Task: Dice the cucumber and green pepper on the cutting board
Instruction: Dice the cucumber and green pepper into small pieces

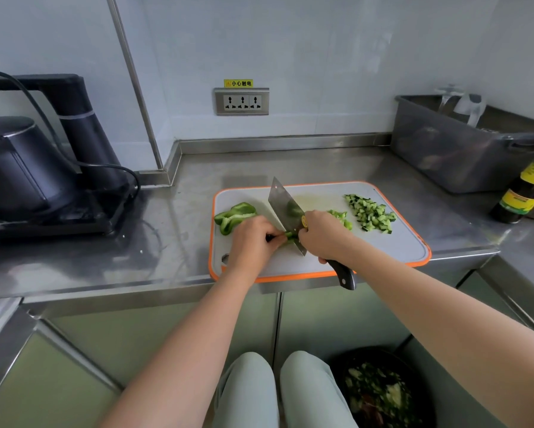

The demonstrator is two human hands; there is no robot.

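From the head camera I see the grey, orange-rimmed cutting board point(383, 251) lying at the centre of the frame on the steel counter point(105, 257), its near edge at the counter's front lip. My left hand point(253, 239) sits on the board's lower left part, fingers curled down and pinching a thin green pepper strip point(291, 235) against the surface. My right hand point(321, 236), just right of it, is wrapped tightly around the cleaver point(285, 208) where blade meets handle; the dark handle end point(344, 274) juts out past the board's near edge. The blade stands on edge, running toward the upper left, and meets the strip right beside my left fingertips (whether it has cut through I cannot tell). Left of my left hand, large uncut pepper pieces point(233, 216) rest on the board. Right of the cleaver there is a small heap of diced pepper point(339, 216), and further right, near the board's upper right corner, a bigger pile of diced cucumber point(370, 213). At the left edge of the frame a black kettle point(21, 171) stands on its base. A wall socket point(242, 101) sits above the board, a grey tub point(454, 152) in the upper right, a dark bottle point(528, 189) at the right edge, and a bin point(380, 390) with green scraps at the lower right.
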